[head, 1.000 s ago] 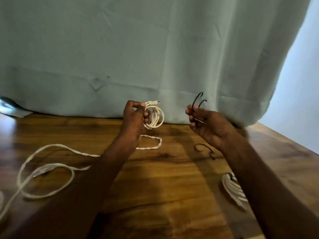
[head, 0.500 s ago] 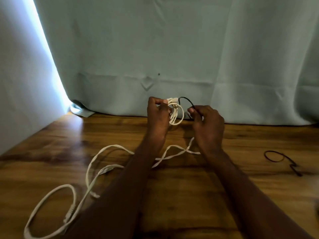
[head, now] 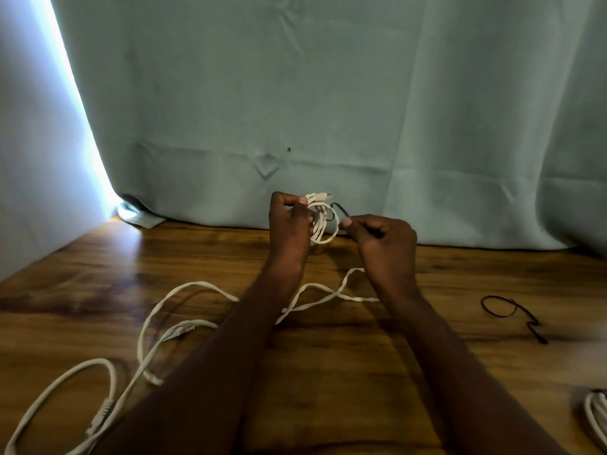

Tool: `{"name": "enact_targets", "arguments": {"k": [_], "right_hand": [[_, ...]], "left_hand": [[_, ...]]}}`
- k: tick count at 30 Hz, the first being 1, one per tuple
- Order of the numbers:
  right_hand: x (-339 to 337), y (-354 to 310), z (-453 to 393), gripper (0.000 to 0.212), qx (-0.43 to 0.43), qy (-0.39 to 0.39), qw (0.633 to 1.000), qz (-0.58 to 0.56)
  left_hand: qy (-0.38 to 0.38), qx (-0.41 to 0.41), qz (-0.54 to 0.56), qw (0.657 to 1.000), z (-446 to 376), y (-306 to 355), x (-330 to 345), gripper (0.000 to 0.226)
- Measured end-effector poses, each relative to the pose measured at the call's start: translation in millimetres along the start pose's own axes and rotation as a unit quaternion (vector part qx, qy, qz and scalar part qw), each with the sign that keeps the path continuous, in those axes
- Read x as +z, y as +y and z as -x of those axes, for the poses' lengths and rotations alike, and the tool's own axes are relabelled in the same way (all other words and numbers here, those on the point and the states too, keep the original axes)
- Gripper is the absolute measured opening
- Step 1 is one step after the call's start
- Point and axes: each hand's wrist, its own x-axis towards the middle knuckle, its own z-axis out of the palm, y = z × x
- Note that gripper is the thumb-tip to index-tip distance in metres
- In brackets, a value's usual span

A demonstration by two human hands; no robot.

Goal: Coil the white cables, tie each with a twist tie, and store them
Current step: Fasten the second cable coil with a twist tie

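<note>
At the far left a loose white cable (head: 108,366) sprawls in wide loops over the wooden worktop (head: 328,372), one strand running under the forearms toward the middle, still uncoiled. In the middle the left hand (head: 289,224) is raised above the worktop in front of the pale curtain (head: 328,93), its fingers clenched round a small coil (head: 323,221) of white cable, with the plug end sticking out at the top. Just right of that, a black twist tie (head: 338,210) arcs across the coil, and the right hand (head: 382,239) pinches its other end, fingers curled. The step in hand looks like binding this coil. Next, the tie likely has to be wrapped round the bundled strands and its ends twisted together while the left hand keeps the loops from springing apart. Further right a spare tie (head: 512,315) lies on the worktop, and a finished bundle (head: 596,418) sits at the right edge.
</note>
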Motion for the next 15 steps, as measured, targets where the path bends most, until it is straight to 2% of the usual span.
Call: {"name": "enact_targets", "arguments": {"k": [2, 4, 6, 8, 10, 11, 13, 15], "right_hand": [[-9.4, -3.4, -2.5, 0.01, -0.015, 0.088, 0.994, -0.056], [-19.5, -7.6, -5.8, 0.011, -0.021, 0.12, 0.988, -0.094], [-22.0, -9.8, -5.5, 0.011, -0.017, 0.089, 0.991, -0.098], [-14.3, -10.2, -2.0, 0.011, 0.026, -0.001, 0.996, -0.081], [-0.8, -2.2, 3.4, 0.009, 0.061, -0.093, 0.994, 0.005], [5.9, 3.7, 6.9, 0.01, 0.061, -0.116, 0.99, 0.057], [16.3, 11.9, 12.4, 0.013, 0.054, -0.105, 0.984, 0.134], [19.0, 13.7, 14.2, 0.014, 0.06, -0.05, 0.98, 0.185]], "left_hand": [[0.018, -0.011, 0.018, 1.0, -1.7, -2.6, -1.2, 0.007], [0.034, -0.017, 0.022, 0.999, -2.2, -5.1, -3.2, 0.006], [0.047, -0.022, 0.027, 0.998, -0.9, -4.7, -5.1, 0.006], [0.044, -0.025, 0.035, 0.998, 0.5, -1.8, -4.0, 0.007], [0.021, -0.018, 0.035, 0.999, 4.9, 3.3, 0.0, 0.009], [0.0, -0.011, 0.037, 0.999, 8.5, 5.7, 2.2, 0.01], [-0.05, 0.005, 0.028, 0.998, 17.6, 10.3, 6.5, 0.007], [-0.091, 0.033, -0.005, 0.995, 26.0, 15.9, 9.2, 0.004]]}}
